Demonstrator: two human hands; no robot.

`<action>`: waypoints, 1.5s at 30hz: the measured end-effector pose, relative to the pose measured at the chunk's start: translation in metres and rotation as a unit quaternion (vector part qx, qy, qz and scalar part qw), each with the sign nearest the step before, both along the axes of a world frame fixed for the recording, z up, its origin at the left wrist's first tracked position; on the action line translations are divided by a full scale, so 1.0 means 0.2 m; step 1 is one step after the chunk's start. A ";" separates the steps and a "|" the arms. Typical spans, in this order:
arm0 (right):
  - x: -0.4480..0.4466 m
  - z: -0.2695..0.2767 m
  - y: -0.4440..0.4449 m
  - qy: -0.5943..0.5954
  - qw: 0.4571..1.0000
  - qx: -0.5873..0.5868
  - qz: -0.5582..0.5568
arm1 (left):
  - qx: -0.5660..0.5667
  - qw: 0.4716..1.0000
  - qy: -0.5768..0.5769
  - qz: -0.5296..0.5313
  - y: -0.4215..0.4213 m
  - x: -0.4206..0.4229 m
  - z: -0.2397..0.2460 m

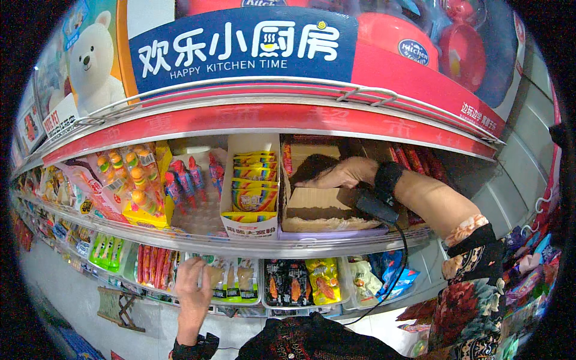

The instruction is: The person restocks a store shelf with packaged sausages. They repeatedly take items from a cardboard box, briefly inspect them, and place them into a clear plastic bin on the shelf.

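My right hand [344,173] reaches into an open cardboard box [328,222] with a torn front edge, on the upper shelf. Its fingers lie in shadow behind a cardboard flap [321,200], so whether they hold anything is hidden. A black band [388,177] circles that wrist, and a dark device on a cable [378,207] hangs beneath it. Lower down, my left hand [193,279] hovers with loosely curled, slightly parted fingers and nothing visible in them. It is nearest to a clear tray of green-and-white snack packets [231,279] and a row of red stick packets [155,265].
Left of the box stands a white carton [249,229] of yellow rainbow-striped packets. Further left are red-and-blue character-shaped items [191,180] and burger-shaped candies [135,175]. A wire rail [252,82] runs above, before boxed toy kitchen sets [396,45]. A folding stool [119,308] stands on the floor.
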State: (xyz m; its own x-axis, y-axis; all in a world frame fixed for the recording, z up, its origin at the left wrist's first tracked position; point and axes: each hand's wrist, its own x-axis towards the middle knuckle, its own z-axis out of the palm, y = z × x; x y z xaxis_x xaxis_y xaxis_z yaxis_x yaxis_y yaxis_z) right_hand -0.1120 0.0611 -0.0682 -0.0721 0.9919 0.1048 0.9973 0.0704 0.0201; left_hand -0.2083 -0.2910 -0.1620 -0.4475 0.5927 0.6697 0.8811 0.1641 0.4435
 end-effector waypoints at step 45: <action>-0.19 0.16 0.32 -0.189 0.833 -0.145 0.500 | -0.110 0.710 -0.523 -0.459 0.11 0.29 0.20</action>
